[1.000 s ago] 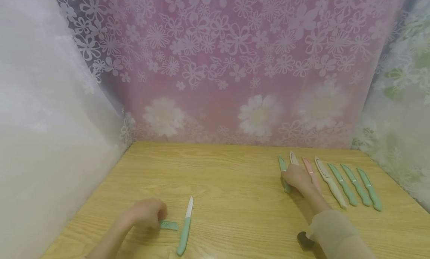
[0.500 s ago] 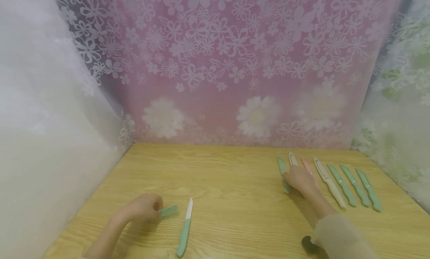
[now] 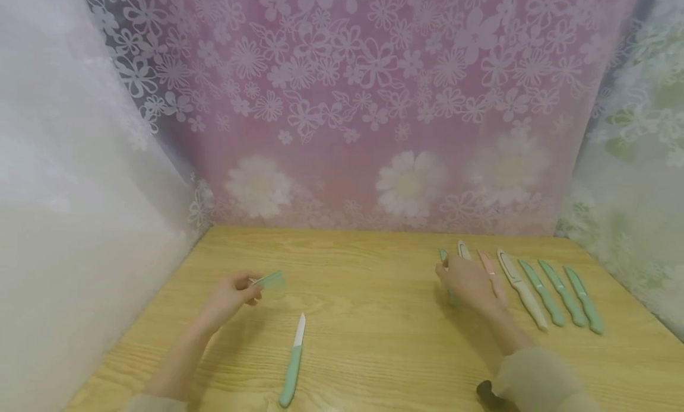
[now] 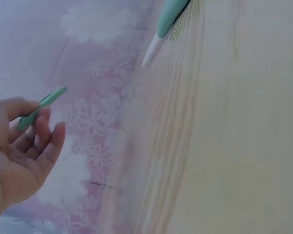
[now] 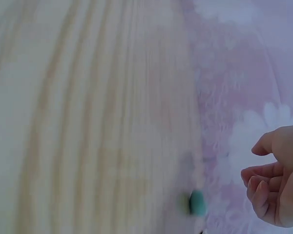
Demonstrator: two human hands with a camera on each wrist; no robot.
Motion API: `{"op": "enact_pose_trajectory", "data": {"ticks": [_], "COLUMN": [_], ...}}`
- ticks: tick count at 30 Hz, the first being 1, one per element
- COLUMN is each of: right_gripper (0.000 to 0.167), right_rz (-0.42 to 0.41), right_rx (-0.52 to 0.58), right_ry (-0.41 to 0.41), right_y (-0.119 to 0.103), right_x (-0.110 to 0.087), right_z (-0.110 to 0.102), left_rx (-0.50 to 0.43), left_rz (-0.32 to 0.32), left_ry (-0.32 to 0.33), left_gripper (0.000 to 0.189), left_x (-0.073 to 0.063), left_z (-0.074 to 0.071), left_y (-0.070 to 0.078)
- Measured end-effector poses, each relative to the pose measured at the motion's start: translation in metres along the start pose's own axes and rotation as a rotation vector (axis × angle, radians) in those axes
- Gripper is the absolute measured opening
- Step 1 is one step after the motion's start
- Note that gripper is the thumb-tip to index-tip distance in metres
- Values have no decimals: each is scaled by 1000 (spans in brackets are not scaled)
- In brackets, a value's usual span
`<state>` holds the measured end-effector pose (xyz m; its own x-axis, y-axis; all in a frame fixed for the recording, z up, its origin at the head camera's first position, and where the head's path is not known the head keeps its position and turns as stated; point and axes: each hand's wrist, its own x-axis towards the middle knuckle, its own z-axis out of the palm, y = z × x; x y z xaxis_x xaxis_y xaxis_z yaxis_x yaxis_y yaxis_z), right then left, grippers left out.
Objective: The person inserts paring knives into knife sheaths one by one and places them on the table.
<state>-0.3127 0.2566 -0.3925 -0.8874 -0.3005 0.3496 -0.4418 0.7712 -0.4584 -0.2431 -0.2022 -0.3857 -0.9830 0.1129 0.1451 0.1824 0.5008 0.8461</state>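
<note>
My left hand [image 3: 230,299] is raised over the table and pinches a green knife sheath [image 3: 272,279] between thumb and fingers. In the left wrist view the sheath [image 4: 41,108] is seen nearly edge-on. Below and to the right lies a paring knife [image 3: 292,364] with a green handle and bare white blade, tip pointing away. My right hand [image 3: 470,281] hovers over the left end of a knife row, partly covering a green sheathed knife [image 3: 443,254]. Its thumb and loosely curled fingers [image 5: 261,171] hold nothing in the right wrist view, where a green handle end [image 5: 197,202] shows on the table.
To the right of that knife lie a white knife [image 3: 464,249], a pink one [image 3: 493,275], a larger cream one [image 3: 522,290] and several green ones [image 3: 585,299], side by side. A dark object [image 3: 487,394] is by the right sleeve. Flowered cloth [image 3: 342,133] hangs behind the wooden table [image 3: 363,341].
My left hand has lifted the sheath up and away from beside the bare knife. My right hand has come off the leftmost green knife, shifting slightly left and up.
</note>
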Motion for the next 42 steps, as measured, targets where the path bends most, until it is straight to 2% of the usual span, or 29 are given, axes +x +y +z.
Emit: {"op": "enact_pose_trajectory", "data": {"ticks": [2, 3, 7, 9, 14, 16, 20, 24, 28, 32, 35, 39, 42], "right_gripper": [33, 34, 31, 31, 29, 27, 25, 24, 23, 26, 36, 46, 43], "right_rz": [-10, 10, 13, 22, 20, -23, -131, -233, -325, -390, -442, -481, -464], "right_rx": [-10, -64, -72, -76, -47, -44, -40, -26, -81, -244, -378, -456, -408], "right_ry": [-1, -18, -66, -100, -183, -199, -250, -289, -312, -347, -351, -365, -404], "right_y": [-16, -24, -57, -72, -111, -125, -150, -171, -190, -206, -216, -226, -229], "right_x": [4, 8, 14, 15, 15, 16, 14, 9, 3, -1, -4, -8, -9], "right_z": [6, 9, 25, 32, 44, 49, 62, 80, 97, 114, 124, 134, 138], "left_rx": [-98, -142, -305, -365, -621, -728, -866, -985, -1035, -1030, -1030, -1055, -1095], "left_rz": [-31, -40, -75, -75, -72, -77, -125, -188, -212, -195, -159, -116, -126], "left_ry": [71, 102, 195, 226, 270, 283, 302, 335, 334, 299, 274, 244, 240], "left_gripper": [35, 36, 33, 32, 22, 14, 3, 14, 14, 12, 11, 12, 12], "left_x": [3, 4, 8, 10, 13, 14, 16, 18, 19, 18, 18, 17, 18], "left_z": [3, 4, 9, 11, 14, 16, 18, 19, 19, 20, 22, 25, 26], "left_y": [2, 3, 8, 10, 15, 17, 21, 22, 21, 19, 18, 19, 20]}}
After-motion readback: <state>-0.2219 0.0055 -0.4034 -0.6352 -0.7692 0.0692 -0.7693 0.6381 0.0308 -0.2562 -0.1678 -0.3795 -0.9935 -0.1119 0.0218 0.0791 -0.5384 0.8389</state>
